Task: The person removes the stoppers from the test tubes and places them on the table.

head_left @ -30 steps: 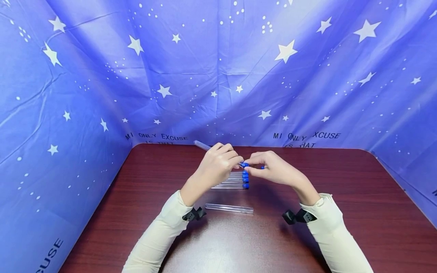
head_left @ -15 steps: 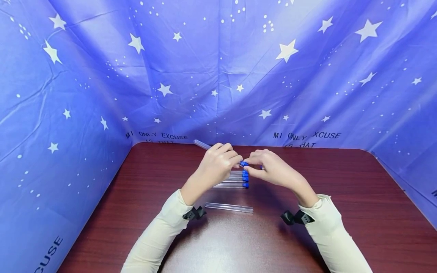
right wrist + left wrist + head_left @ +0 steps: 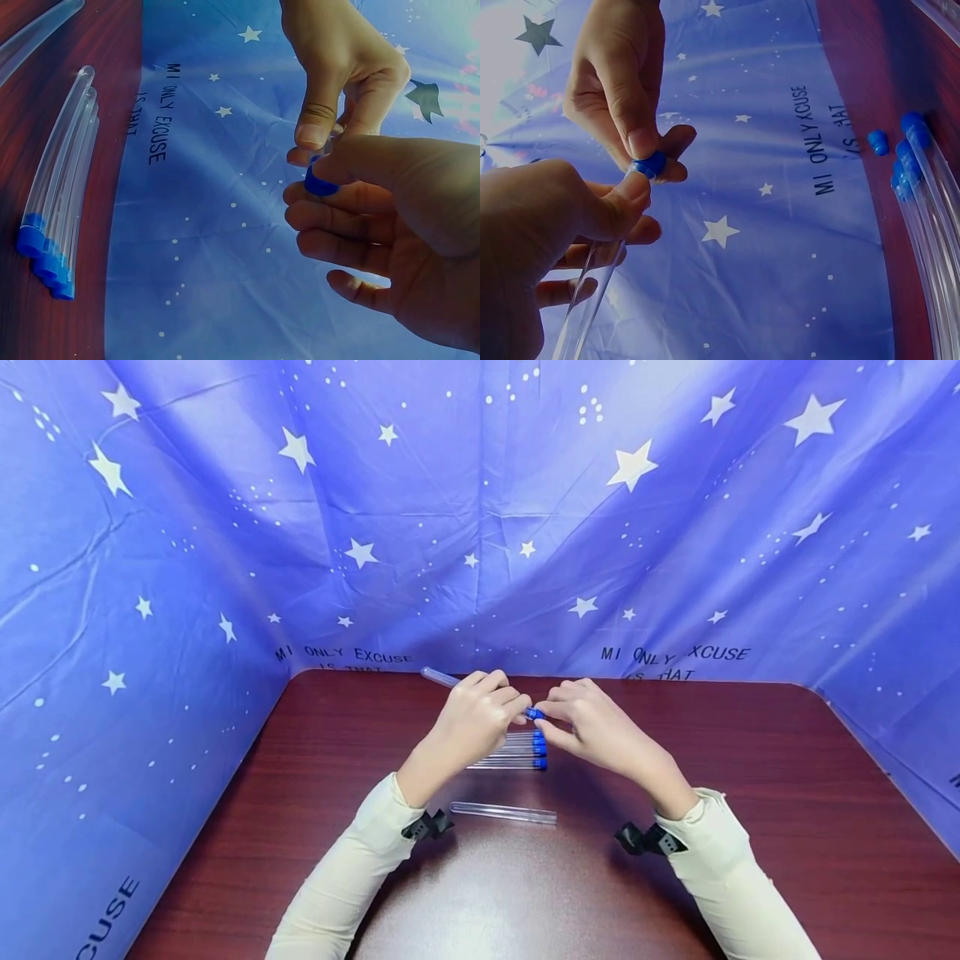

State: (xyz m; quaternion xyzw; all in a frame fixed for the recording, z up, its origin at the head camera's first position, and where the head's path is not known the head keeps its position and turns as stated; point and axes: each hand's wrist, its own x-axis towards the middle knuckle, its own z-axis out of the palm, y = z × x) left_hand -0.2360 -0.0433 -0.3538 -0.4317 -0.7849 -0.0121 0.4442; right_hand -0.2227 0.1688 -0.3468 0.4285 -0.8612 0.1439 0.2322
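Above the table, my left hand (image 3: 472,718) grips a clear test tube (image 3: 591,304) near its mouth, the rounded end pointing up and left in the head view. My right hand (image 3: 603,731) pinches the blue cap (image 3: 321,178) between thumb and index finger at the tube's mouth. In the left wrist view the cap looks at least partly in the tube; how deep it sits is hidden by the fingers. Below the hands lies a row of several test tubes with blue caps (image 3: 506,764), partly covered by the left hand in the head view.
One test tube without a cap (image 3: 502,813) lies nearer the person. A loose blue cap (image 3: 878,142) sits beyond the row in the left wrist view. The dark red table (image 3: 750,777) meets a blue star-patterned cloth (image 3: 480,527) at its back and sides.
The right hand has turned slightly at the cap and shifted a little, while the left keeps its grip on the test tube. The loose cap behind the right hand no longer shows in the head view.
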